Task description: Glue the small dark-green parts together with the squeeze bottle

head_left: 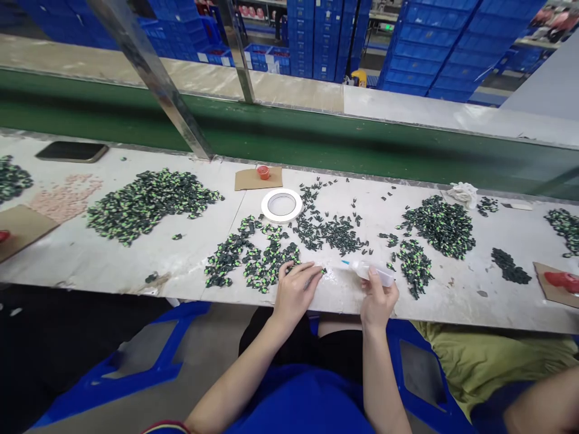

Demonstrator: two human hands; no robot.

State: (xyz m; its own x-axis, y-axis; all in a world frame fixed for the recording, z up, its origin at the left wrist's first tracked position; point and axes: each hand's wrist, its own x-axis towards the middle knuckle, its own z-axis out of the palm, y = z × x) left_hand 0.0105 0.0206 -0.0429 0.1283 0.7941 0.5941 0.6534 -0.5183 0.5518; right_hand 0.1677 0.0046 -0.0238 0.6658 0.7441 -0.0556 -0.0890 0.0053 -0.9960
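Near the table's front edge, my left hand (296, 292) pinches a small black-and-green piece (323, 271) between its fingertips. My right hand (379, 300) is wrapped round a clear squeeze bottle (384, 276), its blue tip (345, 262) pointing left toward that piece but apart from it. Loose black-and-green pieces (265, 265) lie beside my left hand. Beyond both hands is a scatter of small dark parts (339, 234). To the right of the bottle sits another heap of black-and-green pieces (415, 265).
A roll of white tape (281, 205) lies behind the pieces, near a small red cup (263, 173) on cardboard (244, 179). Farther left are a large heap (149, 202) and a phone (72, 151). A metal post (158, 78) rises at the back. Another person's arm (543, 398) shows lower right.
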